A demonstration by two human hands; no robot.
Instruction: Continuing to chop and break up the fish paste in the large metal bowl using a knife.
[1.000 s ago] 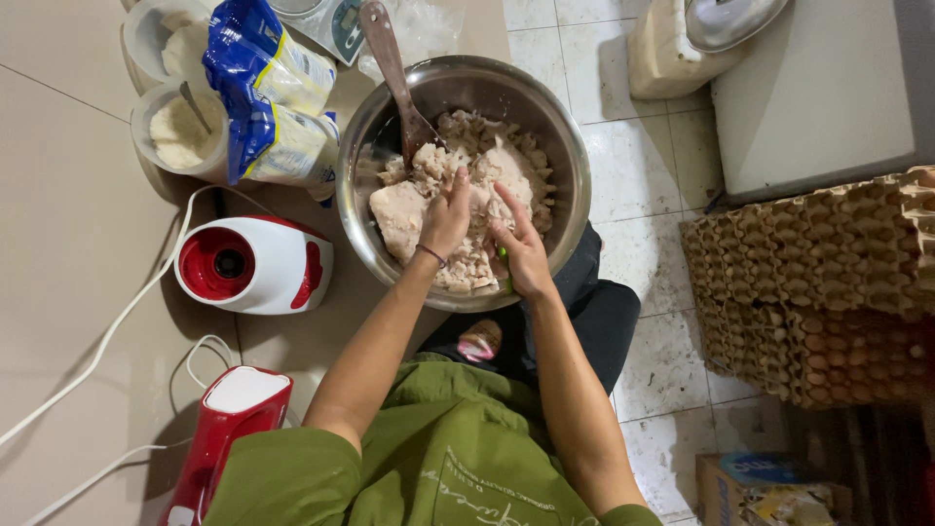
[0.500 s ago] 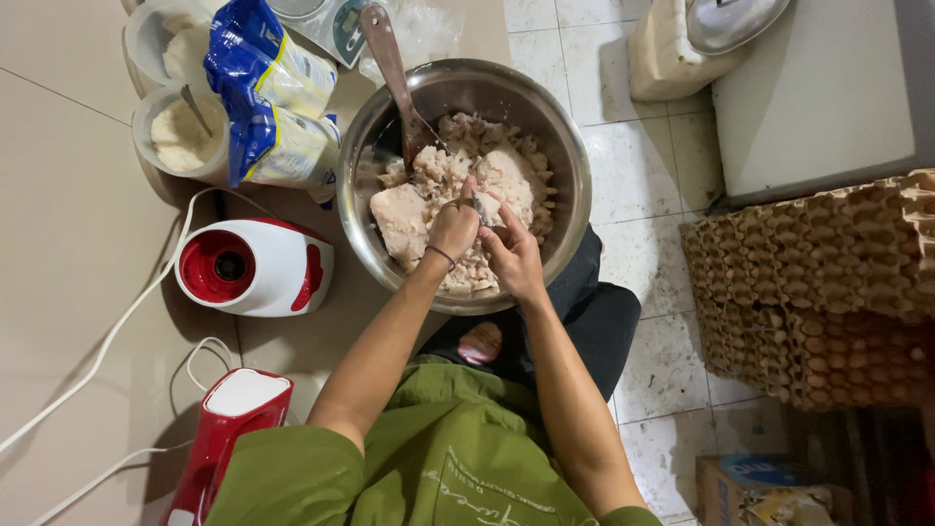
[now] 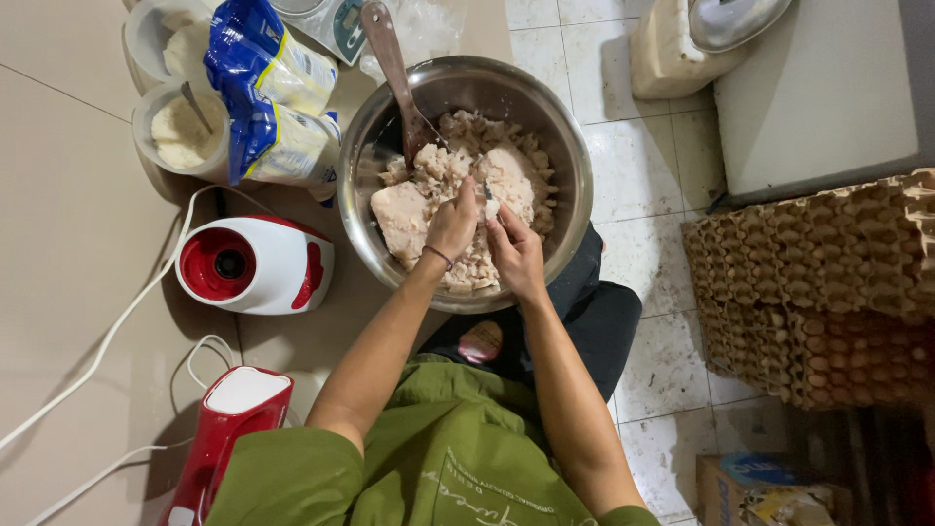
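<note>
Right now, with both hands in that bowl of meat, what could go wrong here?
The steel bowl sits half over the counter edge, so pressing with the left hand and right hand might tip it. Raw chicken pieces could soil the blue bags touching the rim. Wet hands near the red and white appliance and its cords are risky.

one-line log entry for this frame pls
left hand pinching meat | right hand beside it | both over steel bowl | spoon resting in bowl
</note>
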